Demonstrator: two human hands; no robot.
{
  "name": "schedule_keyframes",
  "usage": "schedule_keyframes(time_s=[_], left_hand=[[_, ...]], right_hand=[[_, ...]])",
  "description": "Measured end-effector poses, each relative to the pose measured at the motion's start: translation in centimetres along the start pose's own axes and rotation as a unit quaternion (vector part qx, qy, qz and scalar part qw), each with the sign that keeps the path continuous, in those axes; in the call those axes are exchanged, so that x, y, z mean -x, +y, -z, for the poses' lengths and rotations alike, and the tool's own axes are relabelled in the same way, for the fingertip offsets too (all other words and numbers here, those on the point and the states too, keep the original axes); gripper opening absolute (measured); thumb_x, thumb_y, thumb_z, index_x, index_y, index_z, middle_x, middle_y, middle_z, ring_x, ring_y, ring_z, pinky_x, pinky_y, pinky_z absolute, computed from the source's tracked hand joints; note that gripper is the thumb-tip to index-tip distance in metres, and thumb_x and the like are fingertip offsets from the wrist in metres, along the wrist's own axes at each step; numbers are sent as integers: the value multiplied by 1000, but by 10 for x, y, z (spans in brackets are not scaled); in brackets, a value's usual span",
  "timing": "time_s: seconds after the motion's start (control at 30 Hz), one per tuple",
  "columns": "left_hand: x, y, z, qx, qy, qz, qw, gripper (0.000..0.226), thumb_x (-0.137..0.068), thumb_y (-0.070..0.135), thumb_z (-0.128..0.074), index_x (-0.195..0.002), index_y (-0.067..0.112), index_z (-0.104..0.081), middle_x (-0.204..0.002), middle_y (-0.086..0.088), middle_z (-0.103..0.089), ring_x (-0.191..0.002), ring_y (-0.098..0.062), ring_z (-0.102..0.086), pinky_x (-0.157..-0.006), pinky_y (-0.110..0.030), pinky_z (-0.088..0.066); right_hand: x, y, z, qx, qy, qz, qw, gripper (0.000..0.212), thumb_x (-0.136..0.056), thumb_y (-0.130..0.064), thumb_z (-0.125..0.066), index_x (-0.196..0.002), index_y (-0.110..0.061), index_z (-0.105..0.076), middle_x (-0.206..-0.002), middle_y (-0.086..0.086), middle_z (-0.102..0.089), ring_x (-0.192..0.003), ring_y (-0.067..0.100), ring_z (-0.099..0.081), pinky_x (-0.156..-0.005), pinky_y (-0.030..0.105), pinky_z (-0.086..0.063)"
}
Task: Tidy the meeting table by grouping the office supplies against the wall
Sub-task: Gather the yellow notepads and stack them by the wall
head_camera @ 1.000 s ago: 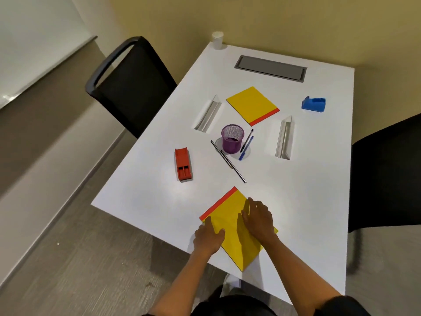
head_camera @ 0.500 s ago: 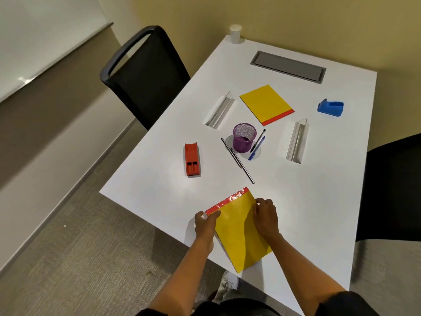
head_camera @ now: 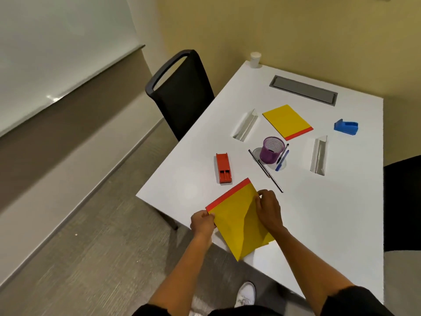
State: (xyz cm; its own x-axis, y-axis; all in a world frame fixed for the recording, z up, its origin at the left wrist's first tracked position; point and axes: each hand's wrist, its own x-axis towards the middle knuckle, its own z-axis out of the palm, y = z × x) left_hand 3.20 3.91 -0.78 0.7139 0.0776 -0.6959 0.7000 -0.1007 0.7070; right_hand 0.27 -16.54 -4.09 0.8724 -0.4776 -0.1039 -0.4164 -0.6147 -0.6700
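Note:
A yellow notepad with a red top strip [head_camera: 237, 222] is lifted off the near edge of the white table [head_camera: 337, 208]. My left hand [head_camera: 202, 222] pinches its left corner and my right hand [head_camera: 268, 209] grips its right edge. Farther back lie a second yellow notepad [head_camera: 286, 121], a purple mesh pen cup [head_camera: 272, 149], a blue pen [head_camera: 282, 160], a long black pen [head_camera: 265, 170], a red stapler [head_camera: 223, 168], a blue tape dispenser [head_camera: 345, 127] and two clear name-plate holders [head_camera: 246, 128] [head_camera: 319, 155].
A white paper cup [head_camera: 255, 59] stands at the far left corner by the yellow wall. A grey cable hatch [head_camera: 303, 90] is set in the table near the wall. One black chair [head_camera: 182, 92] stands at the left side, another [head_camera: 402, 201] at the right.
Both hands went from lying flat on the near notepad to gripping its edges. The notepad has come up off the table. The camera has tilted up and back.

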Motion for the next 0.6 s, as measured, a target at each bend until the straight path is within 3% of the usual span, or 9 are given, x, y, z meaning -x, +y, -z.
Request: schedule_keyframes(time_s=[0.17, 0.27, 0.33, 0.43, 0.6], left_hand=[[-28, 16, 94, 34, -23, -51, 998, 17, -96, 9, -53, -88, 3, -67, -94, -17, -70, -86, -30, -67, -86, -47, -56], [-49, 30, 156, 65, -17, -72, 995, 17, -96, 9, -53, -85, 4, -65, -89, -16, -68, -81, -26, -65, -80, -46, -56], [-61, 42, 196, 71, 5, -86, 994, 17, -95, 9, -54, -81, 7, -65, -81, -11, -67, -73, -21, -63, -68, -35, -55], [-77, 59, 252, 85, 20, -108, 990, 14, -94, 6, -54, -82, 4, -61, -80, -16, -60, -74, -24, -55, -71, -36, -47], [-113, 87, 332, 113, 71, -125, 983, 25, -96, 5, -51, -71, 9, -56, -66, -11, -51, -62, -19, -47, -60, -30, -40]], right_hand=[[6, -79, -48, -13, -16, 31, 999, 22, -100, -20, -49, -111, -2, -56, -109, 15, -55, -98, 25, -55, -82, 28, -40], [8, -135, -85, -55, -41, 47, 997, 22, -101, -21, -48, -113, -4, -56, -112, 14, -57, -102, 25, -56, -87, 32, -44], [9, -170, -109, -72, -61, 59, 994, 22, -101, -20, -48, -111, -4, -57, -111, 13, -62, -102, 27, -59, -89, 34, -47], [7, -219, -144, -91, -89, 79, 989, 21, -100, -21, -49, -110, -5, -59, -109, 12, -66, -98, 23, -61, -87, 32, -47], [-7, -297, -203, -124, -120, 90, 981, 18, -96, -22, -58, -103, -5, -62, -100, 11, -67, -92, 22, -62, -79, 28, -46]])
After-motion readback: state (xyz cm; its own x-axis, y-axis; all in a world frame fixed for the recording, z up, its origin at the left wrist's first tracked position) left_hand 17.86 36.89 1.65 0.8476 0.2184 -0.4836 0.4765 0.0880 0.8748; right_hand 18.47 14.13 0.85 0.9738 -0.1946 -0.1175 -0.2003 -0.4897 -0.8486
